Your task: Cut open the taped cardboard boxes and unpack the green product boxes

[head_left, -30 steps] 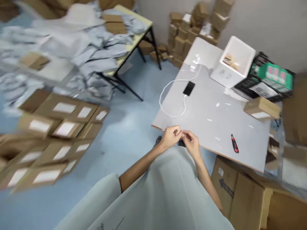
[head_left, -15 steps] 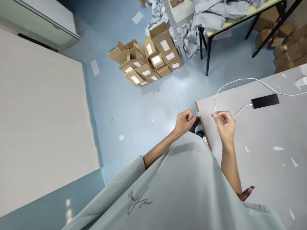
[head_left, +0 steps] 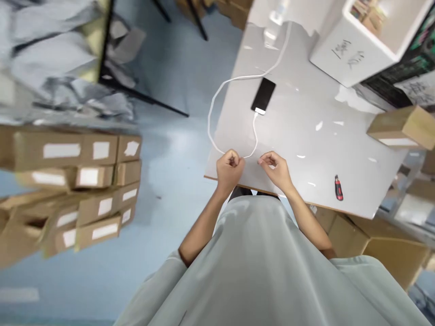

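My left hand [head_left: 230, 167] is curled into a fist at the near edge of the white table [head_left: 353, 149]. My right hand [head_left: 276, 166] hovers beside it, fingers pinched together; what either hand holds is too small to make out. Just beyond my hands loops a white cable [head_left: 217, 113], which plugs into a black phone [head_left: 263, 95] lying face up on the table.
A red and black utility knife [head_left: 338, 188] lies near the table's front edge. A white foam box [head_left: 353, 50] and a cardboard box [head_left: 403, 127] stand at the right. Stacked labelled cartons [head_left: 84, 181] sit on the blue floor at left, more cartons under the table.
The view has swung back toward the table. My hands, apart half a second ago, are now close together at the table's near edge by the cable loop.
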`<state>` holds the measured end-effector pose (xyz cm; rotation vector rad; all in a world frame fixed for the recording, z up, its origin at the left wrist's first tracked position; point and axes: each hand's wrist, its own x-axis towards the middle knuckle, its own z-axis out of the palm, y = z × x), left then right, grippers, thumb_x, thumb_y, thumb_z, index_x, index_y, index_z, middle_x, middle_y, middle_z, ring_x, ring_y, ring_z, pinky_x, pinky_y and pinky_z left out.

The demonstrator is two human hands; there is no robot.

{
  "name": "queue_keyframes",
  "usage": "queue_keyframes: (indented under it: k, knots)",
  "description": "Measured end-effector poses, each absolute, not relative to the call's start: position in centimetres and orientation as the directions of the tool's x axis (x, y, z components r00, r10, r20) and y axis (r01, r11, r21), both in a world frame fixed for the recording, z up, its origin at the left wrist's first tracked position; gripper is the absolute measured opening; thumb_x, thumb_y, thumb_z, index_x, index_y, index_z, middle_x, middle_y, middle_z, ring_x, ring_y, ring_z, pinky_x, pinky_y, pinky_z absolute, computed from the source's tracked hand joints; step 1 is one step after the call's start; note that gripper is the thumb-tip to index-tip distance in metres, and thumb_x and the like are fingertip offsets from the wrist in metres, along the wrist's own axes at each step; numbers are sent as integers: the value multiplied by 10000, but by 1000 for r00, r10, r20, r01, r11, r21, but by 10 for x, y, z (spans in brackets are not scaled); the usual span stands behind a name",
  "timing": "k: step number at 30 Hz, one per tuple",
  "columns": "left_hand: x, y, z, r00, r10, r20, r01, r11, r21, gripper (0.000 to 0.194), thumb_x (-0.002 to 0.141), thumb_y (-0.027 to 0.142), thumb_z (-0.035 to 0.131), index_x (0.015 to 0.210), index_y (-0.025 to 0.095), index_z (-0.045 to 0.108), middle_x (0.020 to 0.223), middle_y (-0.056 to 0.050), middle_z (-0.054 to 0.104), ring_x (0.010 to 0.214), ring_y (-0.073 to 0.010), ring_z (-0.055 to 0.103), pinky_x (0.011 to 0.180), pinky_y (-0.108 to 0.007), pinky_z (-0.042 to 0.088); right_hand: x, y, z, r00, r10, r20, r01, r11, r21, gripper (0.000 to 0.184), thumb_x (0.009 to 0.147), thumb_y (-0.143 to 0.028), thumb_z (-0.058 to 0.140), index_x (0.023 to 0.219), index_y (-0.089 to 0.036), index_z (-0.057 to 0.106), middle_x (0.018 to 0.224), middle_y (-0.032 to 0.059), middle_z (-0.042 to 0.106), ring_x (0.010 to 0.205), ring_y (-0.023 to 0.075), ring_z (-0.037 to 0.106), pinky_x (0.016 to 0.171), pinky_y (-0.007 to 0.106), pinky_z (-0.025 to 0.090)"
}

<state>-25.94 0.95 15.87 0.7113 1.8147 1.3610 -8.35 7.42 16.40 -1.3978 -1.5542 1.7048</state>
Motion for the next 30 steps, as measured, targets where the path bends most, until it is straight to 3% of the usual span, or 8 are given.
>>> queue_keyframes:
  k: [4, 7, 9, 11, 13, 19, 26, 30]
  knots:
    - [-264, 77, 111, -473, 856, -207, 116, 293, 949, 324, 802, 85, 710, 699, 246, 448, 656, 64, 445, 609, -119, 435, 619, -237, 416, -62, 110, 112, -184, 916, -357, 336, -283, -898, 302, 1011, -535, 767, 971, -239, 722, 971, 24, 793, 941, 193, 761, 944, 346, 636]
    - [-265, 127, 66, -464, 862, -204, 246, 347, 905, 211, 823, 89, 742, 915, 243, 630, 888, -4, 663, 845, -183, 666, 873, -302, 585, -59, 144, 56, -59, 956, -288, 441, -234, -866, 233, 1051, -465, 695, 977, -245, 716, 1003, 40, 782, 986, 220, 749, 989, 373, 619]
    - [-265, 160, 36, -472, 855, -216, 343, 404, 848, 477, 801, 111, 796, 1251, 226, 687, 1258, -99, 734, 1243, -277, 711, 1182, -422, 555, -64, 169, 16, 7, 973, -232, 571, -195, -797, 144, 1066, -351, 650, 982, -245, 698, 1045, 64, 765, 1032, 242, 726, 1046, 401, 592]
    - [-263, 191, 10, -461, 855, -236, 424, 447, 788, 835, 769, 140, 851, 1554, 192, 573, 1585, -190, 618, 1580, -376, 530, 1390, -544, 372, -71, 190, -19, 78, 980, -183, 716, -183, -673, 90, 1062, -237, 611, 1011, -234, 684, 1110, 106, 740, 1110, 272, 698, 1104, 437, 555]
    - [-259, 219, -8, -444, 858, -257, 471, 467, 748, 1068, 754, 156, 879, 1716, 152, 418, 1754, -244, 465, 1716, -432, 350, 1456, -611, 228, -79, 203, -45, 145, 979, -143, 830, -199, -521, 116, 1070, -177, 571, 1062, -212, 682, 1162, 145, 714, 1164, 300, 674, 1120, 461, 528]
    - [-244, 274, -21, -464, 841, -280, 502, 509, 699, 1212, 825, 135, 857, 1825, 45, 179, 1806, -272, 403, 1717, -427, 322, 1480, -616, 184, -92, 201, -76, 171, 979, -109, 948, -194, -251, 181, 1116, -198, 502, 1147, -191, 681, 1162, 159, 691, 1151, 322, 649, 1030, 447, 502]
    - [-238, 287, -15, -500, 784, -368, 380, 581, 720, 1124, 946, 113, 759, 1845, 71, 84, 1854, -210, 396, 1767, -397, 241, 1480, -657, 182, -91, 198, -80, 148, 979, -143, 968, -173, -180, 210, 1103, -204, 486, 1167, -188, 685, 1151, 166, 687, 1121, 328, 619, 982, 441, 476]
    - [-237, 285, -16, -548, 765, -339, 436, 607, 665, 1130, 887, 105, 793, 1833, 31, 179, 1831, -203, 461, 1708, -388, 355, 1485, -604, 207, -91, 197, -80, 157, 977, -147, 966, -183, -185, 215, 1098, -209, 480, 1162, -189, 684, 1131, 161, 672, 1112, 327, 612, 969, 437, 467]
